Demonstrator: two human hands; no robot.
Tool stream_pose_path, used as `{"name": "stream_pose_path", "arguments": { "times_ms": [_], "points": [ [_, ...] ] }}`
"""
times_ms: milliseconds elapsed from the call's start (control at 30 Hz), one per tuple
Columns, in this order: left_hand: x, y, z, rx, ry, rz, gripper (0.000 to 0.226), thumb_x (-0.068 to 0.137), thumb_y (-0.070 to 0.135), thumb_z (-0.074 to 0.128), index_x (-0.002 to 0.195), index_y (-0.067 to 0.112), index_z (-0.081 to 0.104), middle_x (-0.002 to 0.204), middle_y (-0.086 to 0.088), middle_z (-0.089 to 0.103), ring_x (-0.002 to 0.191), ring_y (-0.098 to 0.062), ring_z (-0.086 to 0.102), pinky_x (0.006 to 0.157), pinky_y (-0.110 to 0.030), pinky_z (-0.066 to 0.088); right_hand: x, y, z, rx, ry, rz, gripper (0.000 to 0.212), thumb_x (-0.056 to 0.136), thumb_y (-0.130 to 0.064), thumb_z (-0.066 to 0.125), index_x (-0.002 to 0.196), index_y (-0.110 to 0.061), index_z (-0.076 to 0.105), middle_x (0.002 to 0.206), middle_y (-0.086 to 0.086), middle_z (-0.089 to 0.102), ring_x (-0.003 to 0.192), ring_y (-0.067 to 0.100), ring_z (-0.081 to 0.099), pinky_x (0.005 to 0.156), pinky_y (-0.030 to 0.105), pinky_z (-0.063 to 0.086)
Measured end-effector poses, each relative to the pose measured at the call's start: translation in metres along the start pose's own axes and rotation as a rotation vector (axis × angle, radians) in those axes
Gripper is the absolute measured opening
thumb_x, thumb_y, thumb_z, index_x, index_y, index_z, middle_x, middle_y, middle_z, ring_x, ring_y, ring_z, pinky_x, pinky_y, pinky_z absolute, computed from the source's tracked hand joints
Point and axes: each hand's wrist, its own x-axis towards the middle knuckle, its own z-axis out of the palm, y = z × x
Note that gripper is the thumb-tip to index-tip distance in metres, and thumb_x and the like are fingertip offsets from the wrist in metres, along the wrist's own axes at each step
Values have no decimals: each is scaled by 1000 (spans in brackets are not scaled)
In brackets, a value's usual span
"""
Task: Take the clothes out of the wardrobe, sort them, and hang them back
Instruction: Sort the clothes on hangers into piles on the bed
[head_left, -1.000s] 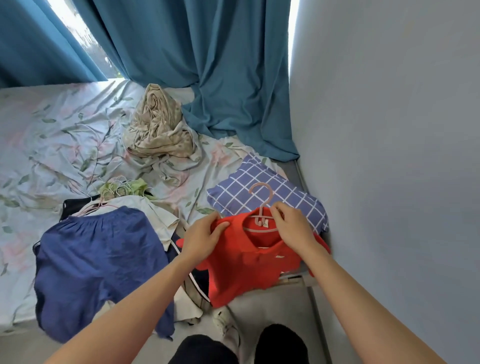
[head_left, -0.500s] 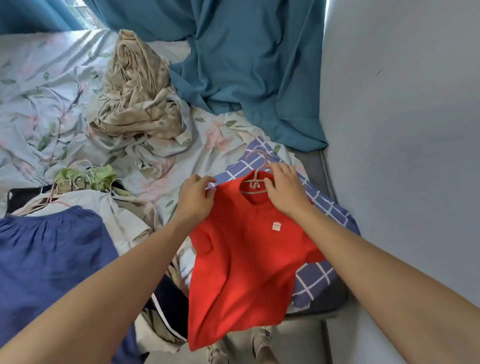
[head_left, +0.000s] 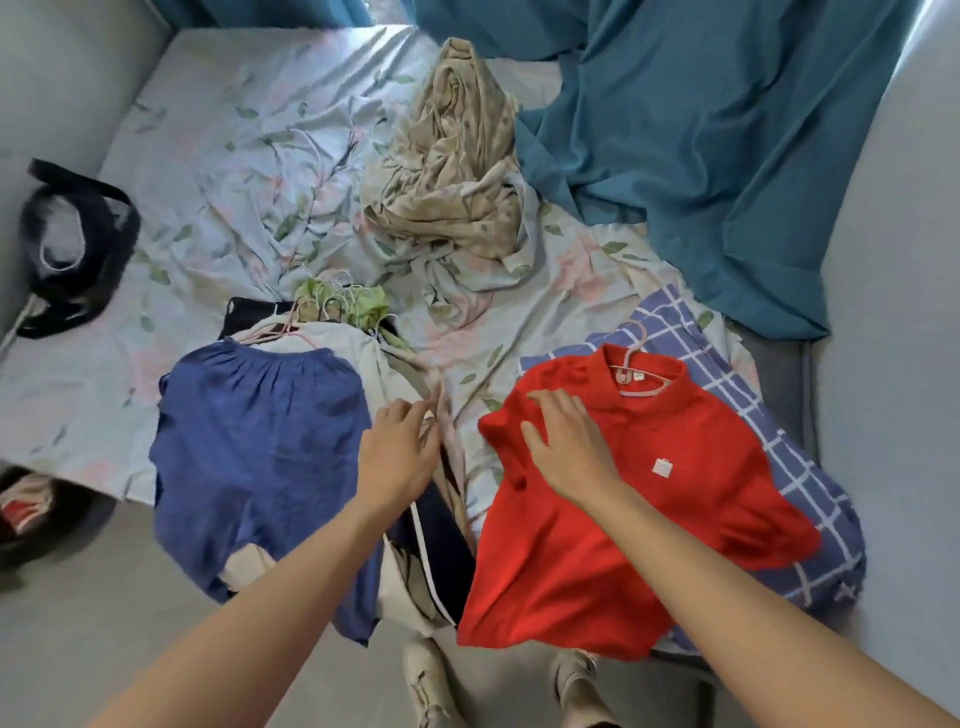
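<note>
While the right hand (head_left: 566, 449) rests flat and open on the red shirt (head_left: 623, 519) at lower right, the left hand (head_left: 402, 452), open and apart, touches the centre pile: smooth shirt flat, hanger (head_left: 636, 371) seated

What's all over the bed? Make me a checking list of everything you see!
Surface: bed with wrinkled leafy sheet.
Job's things: red shirt on pink hanger, lying on checked cloth; blue top on a pile with more hangers.
Clutter: crumpled beige cloth; black bag at the edge.
Grippers: left hand open, reaching at the pile; right hand open, flat on the red shirt.
Cables: nothing seen.
Surroundings: teal curtain, grey wall.
</note>
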Motion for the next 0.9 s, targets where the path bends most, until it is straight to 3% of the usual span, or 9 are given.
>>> {"name": "stream_pose_path", "arguments": {
  "times_ms": [167, 367, 500, 733, 900],
  "points": [
    [-10, -87, -41, -14, 20, -160, 46, 106, 42, 45, 149, 27, 50, 131, -2, 55, 126, -30, 49, 94, -48, 46, 23, -99, 48, 33, -90, -118, 37, 101, -36, 49, 131, -17, 55, 127, 5, 58, 124, 29, 51, 102, 47, 45],
    [7, -224, -60, -39, 20, -209, 52, 107, 45, 42, 157, 29, 41, 142, 3, 49, 133, -23, 45, 103, -45, 40, 71, -197, 145, -9, -213, -138, 45, 105, -37, 48, 146, -19, 45, 144, 3, 48, 136, 28, 43, 107, 47, 43],
    [56, -323, -65, 18, -35, -123, 56, 106, 45, 45, 160, 28, 39, 155, -1, 42, 143, -23, 40, 108, -47, 40, 121, -236, 217, -57, -255, -53, 50, 106, -39, 49, 152, -23, 38, 149, 1, 43, 138, 28, 40, 109, 45, 43],
    [178, -448, -90, 73, -87, -81, 65, 104, 53, 49, 162, 29, 33, 166, -9, 32, 154, -31, 27, 117, -54, 35, 206, -265, 299, -169, -248, 178, 69, 104, -44, 50, 163, -25, 19, 160, 10, 34, 142, 38, 35, 112, 55, 39],
    [212, -482, -83, 69, -309, -40, 78, 100, 65, 51, 164, 28, 29, 168, -7, 27, 156, -29, 19, 119, -53, 30, 225, -269, 323, -266, -144, 314, 54, 103, -47, 53, 145, -18, 38, 146, 13, 45, 134, 38, 40, 107, 54, 39]
  ]
}}
